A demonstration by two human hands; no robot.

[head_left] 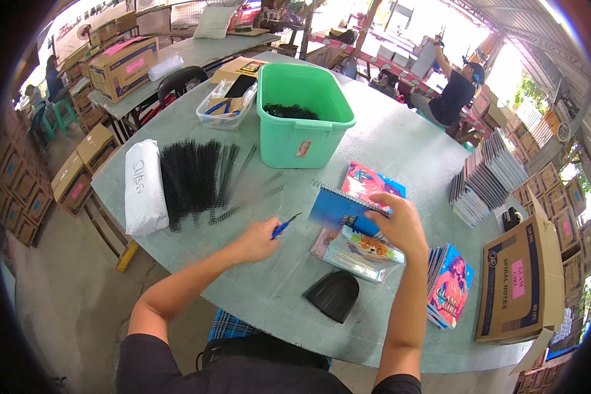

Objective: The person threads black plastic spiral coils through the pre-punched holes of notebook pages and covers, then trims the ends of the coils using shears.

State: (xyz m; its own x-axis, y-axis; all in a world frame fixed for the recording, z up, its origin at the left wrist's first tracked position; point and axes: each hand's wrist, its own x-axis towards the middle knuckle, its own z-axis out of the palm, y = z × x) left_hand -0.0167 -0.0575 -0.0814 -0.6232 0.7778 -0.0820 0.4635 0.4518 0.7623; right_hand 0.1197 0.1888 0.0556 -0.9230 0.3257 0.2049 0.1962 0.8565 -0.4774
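My left hand (256,241) is closed around small blue-handled pliers (282,227), their dark pointed jaws aimed to the right. In my right hand (402,224) is a blue spiral notebook (338,211), held tilted, with a dark coil along its upper edge. The coil's loose end sticks out at the notebook's left corner. Below it lies a stack of notebooks with an animal cover (364,253); a pink-and-blue notebook (363,176) lies behind. Left of the pliers, loose black spiral coils (194,174) lie in a heap, a few of them blurred near my left hand.
A green tub (302,144) with black coils stands at the table's middle, beside a clear plastic box (220,119). A white wrapped package (146,190) lies left. A black curved object (333,295), stacked notebooks (452,285) and an open carton (519,282) are nearer right. Another person (458,98) sits beyond.
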